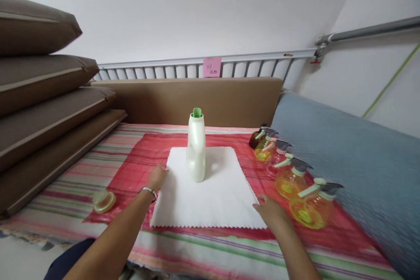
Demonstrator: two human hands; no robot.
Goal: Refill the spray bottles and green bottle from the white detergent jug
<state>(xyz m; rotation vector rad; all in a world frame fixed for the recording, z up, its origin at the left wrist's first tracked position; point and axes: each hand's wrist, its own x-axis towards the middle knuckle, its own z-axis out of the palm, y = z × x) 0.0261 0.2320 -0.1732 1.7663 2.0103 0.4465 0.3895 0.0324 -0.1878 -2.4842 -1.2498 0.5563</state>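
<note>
A white cloth (226, 197) with a zigzag edge lies flat in front of me. Near its far half stands an upright pale green jug-like bottle (196, 153), with a green spout piece showing at its uncapped top. At the cloth's left edge is my left hand (158, 177), its fingertips touching or just beside the border, not gripping it visibly. My right hand (269, 211) reaches to the right edge, thumb and fingers apart, fingertips at the border. Both hands look open, with nothing lifted. A pale round lid-like item (103, 201), blurred, lies left of my left hand.
Several pump bottles with yellow liquid (306, 213) line the right side, and a dark brown bottle (253, 140) stands behind them. Underneath is a red sheet (131, 175) over striped fabric (78, 183). Stacked brown cushions (55, 107) rise on the left; a brown panel (229, 100) stands behind.
</note>
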